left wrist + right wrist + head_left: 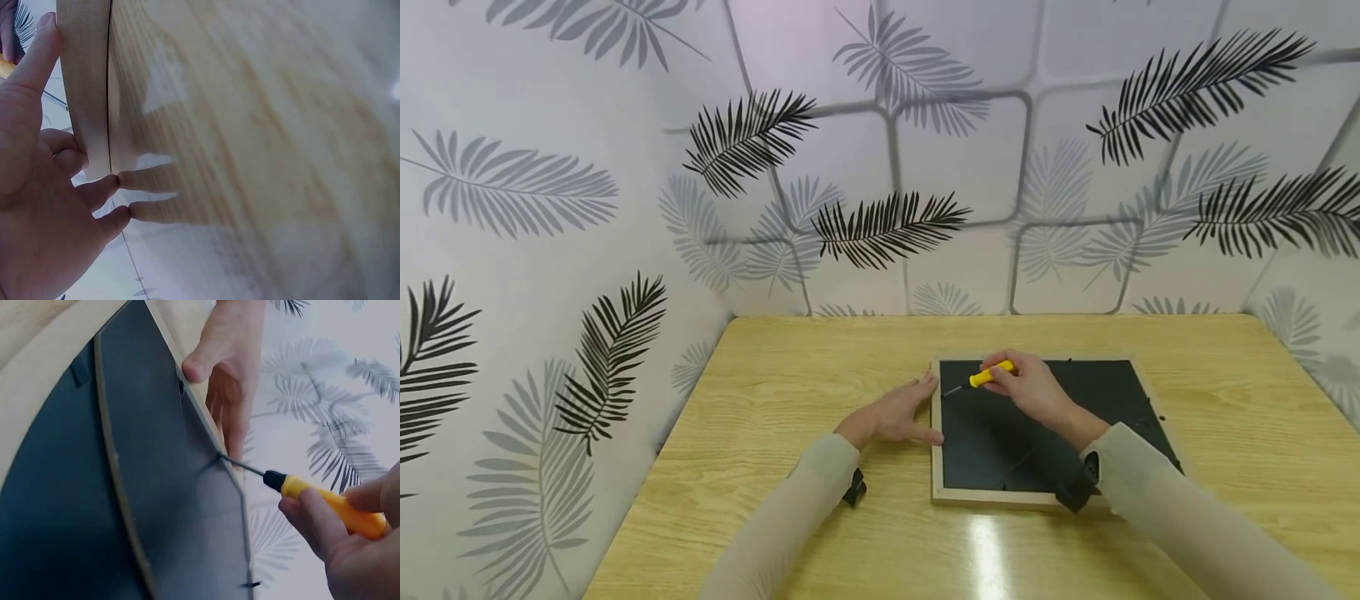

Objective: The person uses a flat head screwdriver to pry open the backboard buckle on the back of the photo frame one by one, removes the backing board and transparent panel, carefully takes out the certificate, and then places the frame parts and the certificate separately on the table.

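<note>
A picture frame (937, 467) with pale wooden edges lies back up on the table, its black backing board (1000, 433) showing. My right hand (1032, 390) grips a screwdriver (334, 506) by its yellow handle. The screwdriver's thin metal shaft slants down to the frame's left inner edge, the tip right at a small dark tab (215, 459). Against the outside of that left edge rests my left hand (898, 415), fingers extended. In the left wrist view its thumb (40, 53) lies along the wooden side and some fingertips touch the tabletop.
Small dark tabs, such as one tab (251, 585) in the right wrist view, stick out along the frame's edges. The wooden table (775, 400) meets a leaf-patterned wall covering (887, 167) at the back and left. Dark devices (1078, 490) are strapped to both wrists.
</note>
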{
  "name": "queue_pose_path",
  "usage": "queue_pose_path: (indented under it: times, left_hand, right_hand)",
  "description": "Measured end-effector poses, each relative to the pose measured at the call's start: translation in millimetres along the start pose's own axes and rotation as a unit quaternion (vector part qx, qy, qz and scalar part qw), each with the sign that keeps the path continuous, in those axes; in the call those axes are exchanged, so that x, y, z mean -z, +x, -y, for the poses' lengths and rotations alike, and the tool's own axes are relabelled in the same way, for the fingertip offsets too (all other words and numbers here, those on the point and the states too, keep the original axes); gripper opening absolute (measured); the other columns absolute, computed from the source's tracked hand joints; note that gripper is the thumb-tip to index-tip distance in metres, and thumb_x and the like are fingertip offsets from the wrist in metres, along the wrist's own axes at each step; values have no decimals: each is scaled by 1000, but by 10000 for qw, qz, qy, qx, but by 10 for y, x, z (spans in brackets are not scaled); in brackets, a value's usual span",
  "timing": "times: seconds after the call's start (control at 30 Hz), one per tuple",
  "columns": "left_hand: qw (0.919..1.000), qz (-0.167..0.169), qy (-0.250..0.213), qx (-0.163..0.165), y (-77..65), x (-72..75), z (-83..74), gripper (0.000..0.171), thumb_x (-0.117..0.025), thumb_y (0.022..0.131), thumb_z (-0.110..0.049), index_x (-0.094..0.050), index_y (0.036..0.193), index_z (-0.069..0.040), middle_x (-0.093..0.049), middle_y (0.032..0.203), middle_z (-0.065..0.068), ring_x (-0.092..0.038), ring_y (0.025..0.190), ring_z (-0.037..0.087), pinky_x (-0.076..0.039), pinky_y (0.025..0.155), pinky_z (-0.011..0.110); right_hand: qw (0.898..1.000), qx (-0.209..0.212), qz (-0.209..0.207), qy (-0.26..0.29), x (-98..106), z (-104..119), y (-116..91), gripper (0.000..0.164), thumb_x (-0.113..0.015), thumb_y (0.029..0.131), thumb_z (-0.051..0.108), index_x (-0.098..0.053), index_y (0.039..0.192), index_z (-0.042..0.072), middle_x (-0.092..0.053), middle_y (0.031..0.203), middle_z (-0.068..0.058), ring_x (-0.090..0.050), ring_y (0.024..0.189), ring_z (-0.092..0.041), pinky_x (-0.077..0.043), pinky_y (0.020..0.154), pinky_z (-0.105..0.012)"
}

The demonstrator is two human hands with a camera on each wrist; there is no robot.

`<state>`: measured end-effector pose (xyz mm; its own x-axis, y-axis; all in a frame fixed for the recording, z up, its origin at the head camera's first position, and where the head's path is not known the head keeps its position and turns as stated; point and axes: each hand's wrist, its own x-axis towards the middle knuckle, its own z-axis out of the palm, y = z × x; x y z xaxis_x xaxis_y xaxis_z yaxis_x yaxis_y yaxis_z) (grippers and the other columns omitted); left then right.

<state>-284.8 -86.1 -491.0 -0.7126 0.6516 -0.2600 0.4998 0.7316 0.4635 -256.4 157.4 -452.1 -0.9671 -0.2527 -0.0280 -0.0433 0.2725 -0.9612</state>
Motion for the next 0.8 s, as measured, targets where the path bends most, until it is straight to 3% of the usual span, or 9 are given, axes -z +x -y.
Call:
queue_pose_path:
  times: [0.17, 0.3, 0.5, 0.8]
  left_hand:
    - [9999, 61, -107, 49, -5, 13, -8, 106, -66, 81, -55, -3, 153, -10, 3, 157, 5, -6, 143, 29, -13, 113, 40]
    - [9999, 32, -121, 27, -2, 20, 5, 107, -66, 81, -57, -2, 152, -10, 3, 157, 5, -7, 143, 28, -13, 113, 39]
    - [9999, -22, -41, -146, -14, 14, 33, 109, -69, 79, -56, -3, 152, -8, 2, 157, 6, -8, 143, 28, -14, 113, 38]
    - [9999, -50, -104, -19, -20, 1, 12, 109, -69, 79, -57, -5, 153, -10, 1, 158, 4, -9, 143, 27, -13, 113, 39]
  right_hand:
    - [9870, -91, 477, 1533, 78, -52, -18, 42, -27, 105, 14, -39, 130, -18, -37, 134, -33, -54, 114, -33, -44, 92, -37]
    - [9728, -29, 738, 2195, 121, -64, -18, 46, -27, 105, 16, -30, 137, -18, -38, 135, -32, -57, 112, -24, -43, 94, -37]
    - [9676, 55, 955, 2337, 145, -93, -3, 53, -36, 105, 23, -31, 136, -18, -50, 128, -16, -57, 112, -18, -42, 96, -35]
    - [9795, 433, 980, 1706, 25, -15, 82, 51, -45, 101, 29, -45, 127, -14, -44, 131, -25, -50, 121, -33, -40, 96, -40]
